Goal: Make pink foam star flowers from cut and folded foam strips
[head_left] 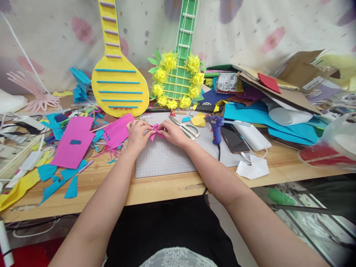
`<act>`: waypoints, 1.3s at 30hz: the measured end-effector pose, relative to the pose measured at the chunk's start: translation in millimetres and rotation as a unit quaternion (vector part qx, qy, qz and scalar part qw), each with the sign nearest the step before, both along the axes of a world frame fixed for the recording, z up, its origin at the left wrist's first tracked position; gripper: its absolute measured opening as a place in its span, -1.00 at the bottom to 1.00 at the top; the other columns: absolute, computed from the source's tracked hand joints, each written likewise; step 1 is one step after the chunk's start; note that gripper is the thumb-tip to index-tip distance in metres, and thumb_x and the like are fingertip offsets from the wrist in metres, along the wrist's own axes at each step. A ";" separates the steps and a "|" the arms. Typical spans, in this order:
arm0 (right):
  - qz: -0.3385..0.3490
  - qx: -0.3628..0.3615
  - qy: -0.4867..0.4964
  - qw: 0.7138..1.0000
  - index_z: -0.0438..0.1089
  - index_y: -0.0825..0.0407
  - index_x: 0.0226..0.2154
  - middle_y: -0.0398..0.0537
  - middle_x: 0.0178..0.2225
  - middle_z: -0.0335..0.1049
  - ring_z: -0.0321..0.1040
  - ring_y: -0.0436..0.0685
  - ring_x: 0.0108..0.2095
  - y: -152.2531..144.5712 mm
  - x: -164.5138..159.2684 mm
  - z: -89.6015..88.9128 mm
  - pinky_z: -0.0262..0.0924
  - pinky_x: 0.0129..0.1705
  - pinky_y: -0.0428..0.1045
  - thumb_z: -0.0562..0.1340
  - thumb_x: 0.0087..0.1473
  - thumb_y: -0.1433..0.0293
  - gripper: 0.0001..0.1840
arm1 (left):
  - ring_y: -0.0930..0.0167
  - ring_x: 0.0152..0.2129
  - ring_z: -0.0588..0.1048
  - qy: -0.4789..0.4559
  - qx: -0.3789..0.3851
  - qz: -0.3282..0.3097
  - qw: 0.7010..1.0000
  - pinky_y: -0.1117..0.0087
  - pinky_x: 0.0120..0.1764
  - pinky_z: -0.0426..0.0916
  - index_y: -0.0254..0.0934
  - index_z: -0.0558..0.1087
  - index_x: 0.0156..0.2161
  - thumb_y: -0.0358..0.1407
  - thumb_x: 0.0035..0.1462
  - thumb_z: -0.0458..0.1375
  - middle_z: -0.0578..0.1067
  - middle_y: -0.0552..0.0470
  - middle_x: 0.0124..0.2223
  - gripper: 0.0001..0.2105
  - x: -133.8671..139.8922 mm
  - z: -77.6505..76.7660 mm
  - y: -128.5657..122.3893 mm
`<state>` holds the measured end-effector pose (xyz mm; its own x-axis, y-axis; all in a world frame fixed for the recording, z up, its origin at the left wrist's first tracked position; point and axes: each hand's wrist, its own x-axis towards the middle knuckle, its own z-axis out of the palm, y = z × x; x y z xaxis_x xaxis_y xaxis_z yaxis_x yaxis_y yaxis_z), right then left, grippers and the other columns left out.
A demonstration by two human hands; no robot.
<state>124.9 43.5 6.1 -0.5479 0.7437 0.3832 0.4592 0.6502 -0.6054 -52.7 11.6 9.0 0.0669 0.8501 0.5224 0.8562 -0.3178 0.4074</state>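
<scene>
Between my two hands, just above the grey cutting mat (164, 159), is a small magenta paper flower (156, 130). My left hand (139, 134) pinches it from the left with thumb and forefinger. From the other side my right hand (172, 132) grips it with its fingertips. Part of the flower is hidden by the fingers. Scissors (190, 129) lie just right of my right hand. A blue hot glue gun (216, 129) stands farther right on the mat. Magenta paper sheets (72, 142) rest to the left of my left hand.
A yellow paper lute shape (119, 87) and a green one with yellow flowers (178, 79) lean at the back. A phone (233, 138) and a white power bank (253, 135) lie right. Blue scraps (71, 188) litter the left; stacked paper and cardboard (278, 96) fill the back right.
</scene>
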 end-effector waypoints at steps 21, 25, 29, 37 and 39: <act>-0.093 -0.010 0.046 0.995 0.33 0.04 -0.40 -0.04 -0.31 0.33 0.24 0.08 -0.24 4.3 -2.9 -0.9 0.12 -0.16 -0.01 0.13 0.12 0.40 -0.89 | 0.22 -0.18 0.36 -0.022 0.055 0.031 0.998 0.17 -0.06 0.12 -0.19 0.37 -0.29 -0.42 -0.12 0.14 0.46 -0.01 -0.24 -0.80 8.0 8.2 -11.9; -0.115 -0.031 0.070 0.990 0.31 0.04 -0.42 -0.05 -0.33 0.33 0.24 0.08 -0.26 2.3 -4.6 1.3 0.12 -0.17 -0.01 0.12 0.12 0.39 -0.89 | 0.22 -0.17 0.36 0.013 0.063 0.034 0.997 0.17 -0.05 0.09 -0.18 0.38 -0.27 -0.24 -0.01 0.19 0.48 -0.02 -0.24 -0.83 16.7 2.0 -8.0; -0.137 -0.036 0.080 0.987 0.30 0.05 -0.41 -0.03 -0.33 0.32 0.24 0.08 -0.25 1.1 -6.9 1.4 0.12 -0.16 -0.01 0.11 0.13 0.39 -0.88 | 0.27 -0.21 0.38 0.017 0.077 0.040 0.996 0.20 -0.05 0.10 -0.17 0.40 -0.32 -0.21 0.12 0.10 0.51 -0.01 -0.25 -0.89 22.9 -3.0 -0.4; -0.193 0.016 0.046 0.980 0.32 0.04 -0.38 0.04 -0.26 0.30 0.21 0.16 -0.17 -5.5 -11.2 4.1 0.11 -0.09 0.06 0.09 0.15 0.38 -0.86 | 0.28 -0.30 0.42 0.012 0.074 0.050 0.996 0.25 -0.18 0.16 -0.21 0.37 -0.38 -0.23 0.15 0.05 0.50 -0.04 -0.33 -0.86 34.3 -2.2 -4.7; -0.193 0.020 0.035 0.980 0.33 0.04 -0.36 0.06 -0.25 0.29 0.21 0.18 -0.16 -7.0 -12.1 5.3 0.10 -0.08 0.07 0.08 0.16 0.38 -0.85 | 0.29 -0.33 0.42 0.005 0.078 0.068 0.995 0.27 -0.21 0.17 -0.21 0.36 -0.39 -0.27 0.13 0.06 0.49 -0.03 -0.35 -0.89 36.2 -2.7 -5.6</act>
<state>112.8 36.5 11.5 -0.2009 0.8740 0.4425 0.6338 0.4604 -0.6216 -16.5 6.0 6.3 -0.0360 0.7607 0.6481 0.8995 -0.2580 0.3527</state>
